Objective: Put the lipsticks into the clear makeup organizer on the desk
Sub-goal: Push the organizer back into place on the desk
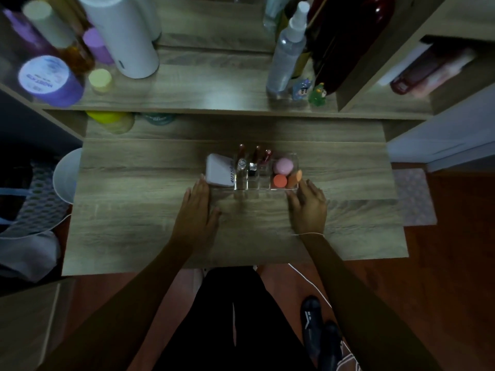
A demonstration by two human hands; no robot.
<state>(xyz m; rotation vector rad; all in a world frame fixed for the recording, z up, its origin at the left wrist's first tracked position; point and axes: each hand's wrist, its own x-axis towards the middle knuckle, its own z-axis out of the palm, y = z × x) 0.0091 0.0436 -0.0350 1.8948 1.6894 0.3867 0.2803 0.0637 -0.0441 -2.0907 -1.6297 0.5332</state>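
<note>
Just above mid-frame, the clear acrylic makeup organizer (263,183) sits on the wood-grain desk (134,210), its long axis running left to right. Three slim lipsticks (254,160) stand upright in its middle slots, caps up. Left hand (197,210) and right hand (308,207) rest open and empty at its front corners. Best to steady both ends evenly, so nothing tips.
</note>
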